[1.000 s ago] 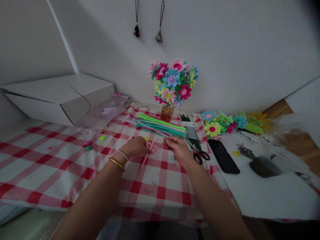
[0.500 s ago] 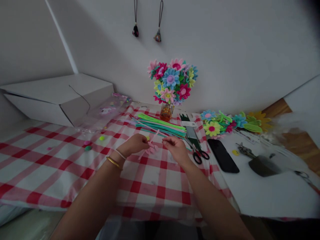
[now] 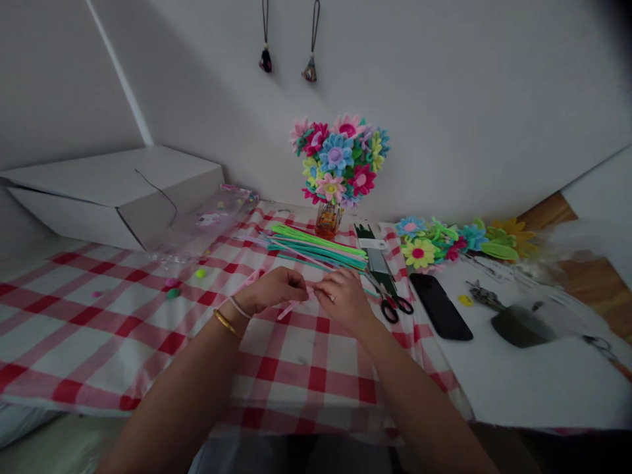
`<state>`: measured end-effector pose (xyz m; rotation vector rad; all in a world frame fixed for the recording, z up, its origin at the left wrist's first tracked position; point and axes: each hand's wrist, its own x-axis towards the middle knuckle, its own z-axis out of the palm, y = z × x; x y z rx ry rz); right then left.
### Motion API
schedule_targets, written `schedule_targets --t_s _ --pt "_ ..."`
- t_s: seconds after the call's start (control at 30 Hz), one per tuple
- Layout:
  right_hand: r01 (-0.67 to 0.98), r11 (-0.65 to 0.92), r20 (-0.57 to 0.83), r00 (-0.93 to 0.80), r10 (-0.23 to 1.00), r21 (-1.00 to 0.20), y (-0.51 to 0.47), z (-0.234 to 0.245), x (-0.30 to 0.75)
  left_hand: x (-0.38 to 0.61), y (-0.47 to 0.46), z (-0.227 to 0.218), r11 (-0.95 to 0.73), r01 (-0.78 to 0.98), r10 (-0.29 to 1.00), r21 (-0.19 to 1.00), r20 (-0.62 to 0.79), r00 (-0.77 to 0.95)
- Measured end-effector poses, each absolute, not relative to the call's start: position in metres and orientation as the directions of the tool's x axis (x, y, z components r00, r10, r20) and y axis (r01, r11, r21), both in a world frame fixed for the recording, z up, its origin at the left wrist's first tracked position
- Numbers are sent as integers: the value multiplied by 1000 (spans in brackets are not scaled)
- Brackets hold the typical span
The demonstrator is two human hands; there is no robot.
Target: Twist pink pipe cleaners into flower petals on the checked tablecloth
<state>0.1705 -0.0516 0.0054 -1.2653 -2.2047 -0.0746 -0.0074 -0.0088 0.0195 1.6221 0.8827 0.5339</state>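
Observation:
Above the checked tablecloth (image 3: 276, 370), my left hand (image 3: 276, 288) pinches pink pipe cleaners (image 3: 288, 309) bent into a small shape. Loose pink ends stick out beyond its knuckles and below its fingers. My right hand (image 3: 345, 301) comes in from the other side, its fingertips closed on the same pink piece close to my left fingers. Most of the shape is hidden by the hands. Just behind them lies a bundle of green and teal pipe cleaners (image 3: 320, 247). Black-handled scissors (image 3: 390, 309) rest to the right of my right hand.
A vase (image 3: 328, 220) of fuzzy flowers (image 3: 336, 157) stands at the wall. More flowers (image 3: 417, 253), a phone (image 3: 439, 307) and keys (image 3: 484, 294) lie right. On the left are a white box (image 3: 113, 187), a plastic bag (image 3: 207, 220) and small pompoms (image 3: 173, 293).
The pink piece has turned, its petal-like loops now mostly behind my left hand. My right hand has moved left and closed on it; before, the hands were farther apart.

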Motion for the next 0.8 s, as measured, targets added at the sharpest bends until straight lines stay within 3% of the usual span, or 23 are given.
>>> schedule_targets --t_s 0.1,0.2,0.3,0.37,0.43,0.53,0.8 --pt "791 525 488 -340 804 -314 -53 8 170 -9 -8 20 -43 252 777 967 -126 617" --pt "704 477 417 -276 866 -526 -53 10 168 -11 -7 21 -7 192 762 981 -119 637" --pt "462 298 242 -178 954 -835 -53 11 167 -11 -7 22 32 93 751 995 -85 654" --pt "243 153 114 -165 980 -958 -52 11 167 -10 -8 21 79 34 748 996 -82 658" --pt "69 43 30 -179 983 -997 -51 9 167 -8 -10 20 156 -24 731 987 -99 675" --pt "-56 -29 -19 -185 983 -998 -50 6 168 -4 -12 17 287 -104 688 952 -129 714" --pt "-4 56 56 -113 992 -998 -49 7 169 0 -15 13 418 -170 589 892 -124 799"
